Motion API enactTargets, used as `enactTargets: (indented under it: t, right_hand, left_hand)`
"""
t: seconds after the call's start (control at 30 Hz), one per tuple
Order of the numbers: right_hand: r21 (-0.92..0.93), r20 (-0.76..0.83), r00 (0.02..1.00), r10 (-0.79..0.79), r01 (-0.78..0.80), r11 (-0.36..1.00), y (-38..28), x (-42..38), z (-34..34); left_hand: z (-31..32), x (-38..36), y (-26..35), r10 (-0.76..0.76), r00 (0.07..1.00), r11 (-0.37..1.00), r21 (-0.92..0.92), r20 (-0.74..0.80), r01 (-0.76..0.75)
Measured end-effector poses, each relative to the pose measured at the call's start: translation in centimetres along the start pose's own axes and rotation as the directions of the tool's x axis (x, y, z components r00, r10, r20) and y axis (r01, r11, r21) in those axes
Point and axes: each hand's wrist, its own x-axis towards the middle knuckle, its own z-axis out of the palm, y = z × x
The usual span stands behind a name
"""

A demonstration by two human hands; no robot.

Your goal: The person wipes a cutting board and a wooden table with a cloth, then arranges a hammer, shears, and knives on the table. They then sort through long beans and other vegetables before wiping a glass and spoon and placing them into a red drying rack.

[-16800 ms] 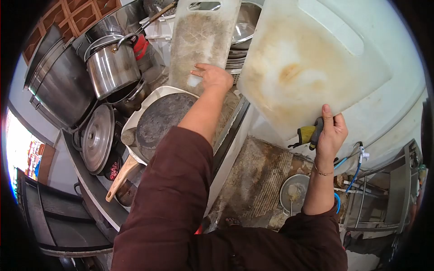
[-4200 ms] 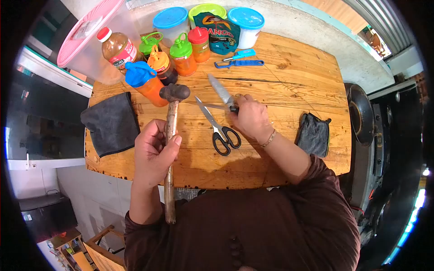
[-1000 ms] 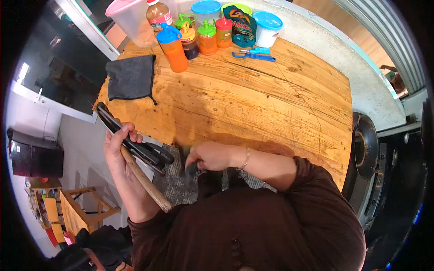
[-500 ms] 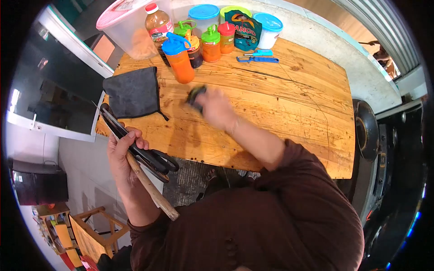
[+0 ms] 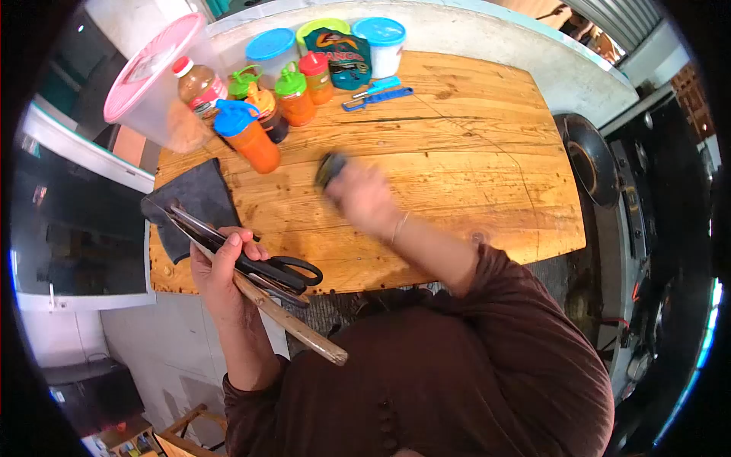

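Note:
My left hand (image 5: pixel 221 278) is closed around a bundle held over the table's near left edge. In it are black-handled scissors (image 5: pixel 304 266) and a tool with a long, worn wooden handle (image 5: pixel 308 333), whose far end is partly hidden by my fingers. My right hand (image 5: pixel 368 199), blurred by motion, grips a small dark object (image 5: pixel 330 169) over the middle of the wooden table (image 5: pixel 457 175). Smearing leaves me unable to tell what that object is. A dark grey cloth (image 5: pixel 194 199) lies on the table just beyond my left hand.
Along the back left stand an orange squeeze bottle with a blue cap (image 5: pixel 247 137), smaller sauce bottles (image 5: pixel 295 99), a large pink-lidded tub (image 5: pixel 164 84) and a green pouch (image 5: pixel 339 57). A blue peeler (image 5: pixel 377 99) lies near them. To the right sits a wok (image 5: pixel 592 164).
The view has turned, so the table and its bottles sit further left. My left hand with the scissors and wooden-handled tool now overlaps the cloth; my right hand still grips the dark object.

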Motion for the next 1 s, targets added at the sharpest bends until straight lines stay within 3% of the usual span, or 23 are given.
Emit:
enactTargets:
  t: [0.07, 0.13, 0.23, 0.33, 0.37, 0.4, 0.47, 0.5, 0.57, 0.6, 0.63, 0.7, 0.73, 0.77, 0.8, 0.83, 0.87, 0.9, 1.0]
  right_hand:
    - [0.318, 0.019, 0.947, -0.322, 0.300, 0.900, -4.4, -5.3, -1.2]
    - [0.448, -0.131, 0.908, -0.399, 0.413, 0.793, -6.0, -9.2, -1.7]
    - [0.488, 0.012, 0.983, -0.181, 0.152, 0.860, -2.5, -12.2, -3.5]
    - [0.320, -0.057, 0.987, 0.148, -0.123, 0.940, 3.6, -19.7, -5.6]
    - [0.111, -0.105, 0.963, 0.246, -0.235, 0.966, 6.3, -22.9, -6.8]
    - [-0.044, -0.014, 0.872, 0.489, -0.489, 0.871, 8.7, -24.9, -8.6]
    - [-0.080, -0.176, 0.664, 0.727, -0.746, 0.661, 17.1, -32.7, -8.2]
    - [-0.159, -0.238, 0.463, 0.854, -0.886, 0.436, 20.1, -35.5, -9.2]
    - [-0.259, -0.246, 0.002, 0.969, -0.964, -0.064, 27.3, -41.0, -10.7]
    - [-0.260, -0.233, -0.131, 0.964, -0.946, -0.192, 30.5, -43.4, -11.7]
    - [-0.169, -0.301, -0.153, 0.941, -0.963, -0.210, 30.8, -42.1, -13.4]
    - [0.032, -0.275, 0.051, 0.960, -0.998, 0.062, 25.2, -32.0, -17.1]
    - [-0.073, -0.266, 0.361, 0.894, -0.932, 0.354, 23.9, -29.5, -15.3]
    - [-0.140, -0.299, 0.730, 0.615, -0.671, 0.729, 24.2, -28.8, -9.4]
    - [-0.202, 0.002, 0.825, 0.565, -0.553, 0.808, 17.2, -22.8, -11.2]
    - [0.048, 0.107, 0.947, 0.304, -0.311, 0.949, 13.7, -20.6, -10.7]
    - [0.296, -0.067, 0.972, 0.225, -0.196, 0.935, 11.3, -21.0, -2.9]
    - [0.172, 0.111, 0.990, -0.082, 0.062, 0.983, 8.8, -19.4, -5.2]
    - [0.202, 0.001, 0.995, -0.099, 0.097, 0.975, 10.6, -15.8, -3.0]
  left_hand:
    - [1.0, 0.2, -0.5, -0.010, 1.000, 1.000, 0.016, 0.014, 0.010]
    - [1.9, 0.6, -1.0, -0.033, 0.999, 0.999, -0.003, 0.031, 0.033]
    - [3.6, 0.8, -1.6, -0.071, 0.996, 0.997, 0.011, 0.055, 0.070]
    - [5.5, 0.6, -2.1, -0.112, 0.991, 0.994, 0.028, 0.075, 0.110]
    - [6.1, 0.7, -2.3, -0.127, 0.989, 0.991, 0.039, 0.078, 0.124]
    - [6.5, 0.7, -2.8, -0.138, 0.987, 0.990, 0.047, 0.085, 0.135]
    - [7.7, 0.6, -3.5, -0.153, 0.982, 0.987, 0.072, 0.111, 0.146]
    - [8.1, 0.7, -4.0, -0.175, 0.976, 0.984, 0.062, 0.131, 0.168]
    - [8.8, 0.9, -5.2, -0.206, 0.963, 0.978, 0.036, 0.175, 0.203]
    - [9.7, 0.7, -5.2, -0.212, 0.957, 0.977, 0.047, 0.198, 0.207]
    - [10.0, 0.7, -5.8, -0.232, 0.952, 0.972, 0.074, 0.199, 0.221]
    - [10.3, 0.8, -7.0, -0.269, 0.943, 0.960, 0.138, 0.196, 0.245]
    - [11.2, 0.6, -7.5, -0.272, 0.944, 0.960, 0.122, 0.187, 0.252]
    - [12.2, 0.3, -7.8, -0.275, 0.945, 0.960, 0.106, 0.176, 0.260]
    - [13.1, -0.1, -8.1, -0.277, 0.947, 0.960, 0.085, 0.162, 0.266]
    - [14.1, -0.3, -8.3, -0.270, 0.953, 0.962, 0.078, 0.134, 0.262]
    - [15.0, -0.5, -8.6, -0.260, 0.959, 0.965, 0.070, 0.111, 0.254]
    - [15.8, -0.7, -8.9, -0.250, 0.965, 0.968, 0.062, 0.085, 0.245]
    - [16.9, -1.1, -9.7, -0.242, 0.969, 0.970, 0.034, 0.056, 0.240]
